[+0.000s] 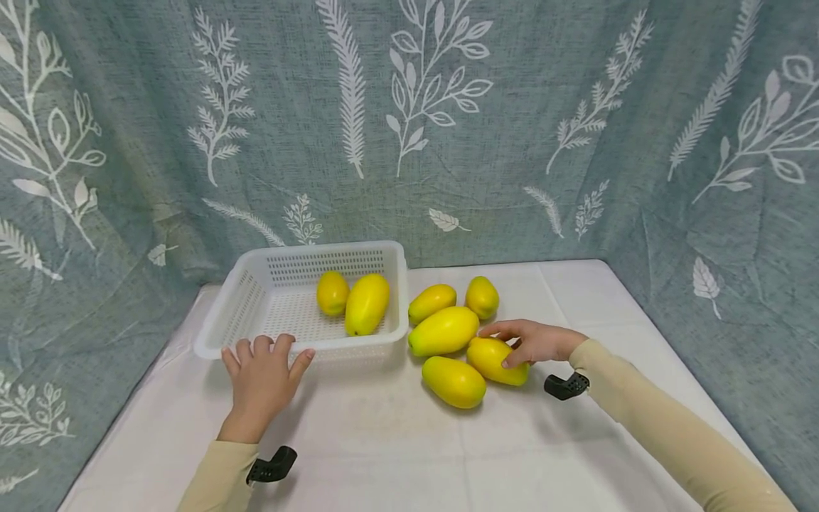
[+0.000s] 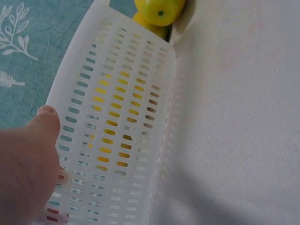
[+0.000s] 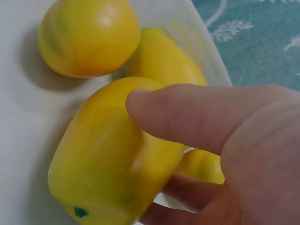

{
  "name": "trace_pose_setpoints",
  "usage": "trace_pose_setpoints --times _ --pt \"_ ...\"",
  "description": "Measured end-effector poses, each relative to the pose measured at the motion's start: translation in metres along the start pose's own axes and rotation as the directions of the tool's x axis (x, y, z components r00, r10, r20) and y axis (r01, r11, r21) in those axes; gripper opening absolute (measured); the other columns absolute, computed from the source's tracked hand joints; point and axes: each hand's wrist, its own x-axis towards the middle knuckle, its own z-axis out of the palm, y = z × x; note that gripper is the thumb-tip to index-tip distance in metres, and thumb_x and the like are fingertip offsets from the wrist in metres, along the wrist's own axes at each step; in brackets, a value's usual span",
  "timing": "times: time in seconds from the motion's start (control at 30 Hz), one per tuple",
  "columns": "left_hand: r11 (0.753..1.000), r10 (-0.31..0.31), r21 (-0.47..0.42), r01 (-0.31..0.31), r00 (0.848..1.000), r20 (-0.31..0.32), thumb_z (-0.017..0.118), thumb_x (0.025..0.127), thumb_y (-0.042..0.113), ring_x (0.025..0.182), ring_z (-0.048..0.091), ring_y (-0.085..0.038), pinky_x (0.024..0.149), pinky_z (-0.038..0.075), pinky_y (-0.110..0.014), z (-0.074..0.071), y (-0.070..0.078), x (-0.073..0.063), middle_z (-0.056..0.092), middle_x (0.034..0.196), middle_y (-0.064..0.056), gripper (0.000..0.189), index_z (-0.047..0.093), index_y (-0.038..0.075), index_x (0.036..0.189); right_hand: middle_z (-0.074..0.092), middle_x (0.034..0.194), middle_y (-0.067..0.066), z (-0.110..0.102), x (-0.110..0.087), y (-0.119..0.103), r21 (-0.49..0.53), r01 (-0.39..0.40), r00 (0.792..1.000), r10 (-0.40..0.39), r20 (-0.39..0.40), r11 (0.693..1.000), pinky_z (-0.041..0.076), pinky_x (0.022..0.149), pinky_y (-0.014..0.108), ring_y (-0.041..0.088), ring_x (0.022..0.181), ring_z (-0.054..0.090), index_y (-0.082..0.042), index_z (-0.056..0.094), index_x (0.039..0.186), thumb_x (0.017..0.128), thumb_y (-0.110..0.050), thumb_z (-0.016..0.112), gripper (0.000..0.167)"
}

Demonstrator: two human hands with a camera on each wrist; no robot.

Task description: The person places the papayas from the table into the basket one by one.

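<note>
A white slotted plastic basket (image 1: 256,348) stands on the table with two yellow mangoes inside, one rounder mango (image 1: 333,293) and one longer mango (image 1: 367,304). My left hand (image 1: 264,380) holds its front rim; in the left wrist view the thumb (image 2: 47,123) lies along the rim. To the right of the basket, my right hand (image 1: 534,341) grips a mango (image 1: 491,359), thumb on the near side and fingers round the far side. Around it lie a mango (image 1: 454,382) in front, a larger mango (image 1: 444,331) to the left, and two mangoes (image 1: 432,304) (image 1: 482,297) behind.
A white cloth (image 1: 397,455) covers the table. Behind and at both sides hangs a blue-green curtain (image 1: 486,206) with white leaf prints, close to the basket's back edge. Black wrist cameras (image 1: 274,466) sit below both hands.
</note>
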Motion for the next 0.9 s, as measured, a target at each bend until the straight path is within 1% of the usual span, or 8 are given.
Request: trace_pose_setpoints --times 0.2,0.4,0.5,0.63,0.73,0.9 --pt "1.000 -0.006 0.004 0.006 1.000 -0.001 0.063 0.100 0.041 0.115 0.037 -0.059 0.105 0.011 -0.078 -0.001 0.001 0.000 0.055 0.118 -0.037 0.048 0.060 -0.001 0.124 0.037 0.158 0.027 0.003 0.000 0.002 0.011 -0.006 1.000 0.006 -0.022 1.000 0.051 0.076 0.036 0.045 0.132 0.050 -0.022 0.045 0.154 0.093 -0.012 0.071 0.067" --pt "1.000 -0.006 0.008 0.006 1.000 0.002 0.062 0.100 0.041 0.117 0.037 -0.061 0.106 0.011 -0.079 -0.001 0.001 0.000 0.055 0.119 -0.037 0.049 0.060 -0.002 0.124 0.034 0.159 0.028 0.004 -0.003 0.004 0.040 0.006 1.000 -0.005 -0.021 0.999 0.051 0.075 0.036 0.036 0.124 0.052 -0.022 0.044 0.154 0.096 -0.015 0.068 0.064" --pt "1.000 -0.006 0.009 0.006 1.000 0.004 0.062 0.101 0.041 0.117 0.037 -0.061 0.106 0.010 -0.079 -0.001 0.000 -0.001 0.055 0.119 -0.037 0.049 0.060 -0.001 0.124 0.033 0.159 0.029 0.001 -0.006 0.003 0.055 0.021 1.000 -0.020 -0.019 0.998 0.053 0.075 0.037 0.034 0.122 0.054 -0.022 0.044 0.154 0.096 -0.016 0.067 0.062" --pt "1.000 -0.003 0.008 0.003 1.000 0.001 0.061 0.101 0.042 0.116 0.037 -0.060 0.105 0.011 -0.078 0.000 0.000 -0.001 0.055 0.118 -0.037 0.049 0.060 -0.001 0.124 0.030 0.161 0.029 -0.013 -0.014 -0.003 0.074 0.021 0.999 -0.019 -0.032 0.997 0.055 0.082 0.040 0.037 0.127 0.055 -0.021 0.040 0.156 0.097 -0.018 0.065 0.064" --pt "1.000 -0.002 0.008 0.002 1.000 -0.004 0.062 0.100 0.041 0.115 0.038 -0.059 0.105 0.012 -0.078 0.000 0.000 -0.001 0.055 0.118 -0.036 0.049 0.060 -0.001 0.124 0.028 0.162 0.029 -0.028 -0.020 -0.014 0.099 0.032 0.998 -0.027 -0.053 0.995 0.056 0.086 0.042 0.039 0.131 0.054 -0.019 0.034 0.158 0.097 -0.017 0.064 0.068" --pt "1.000 -0.002 0.008 0.002 1.000 0.001 0.061 0.101 0.042 0.115 0.038 -0.059 0.104 0.012 -0.077 -0.001 0.001 -0.001 0.055 0.119 -0.037 0.049 0.060 -0.001 0.124 0.025 0.164 0.028 -0.049 -0.021 -0.035 0.144 0.083 0.994 -0.071 -0.089 0.986 0.059 0.087 0.043 0.043 0.133 0.052 -0.017 0.028 0.161 0.098 -0.012 0.060 0.071"
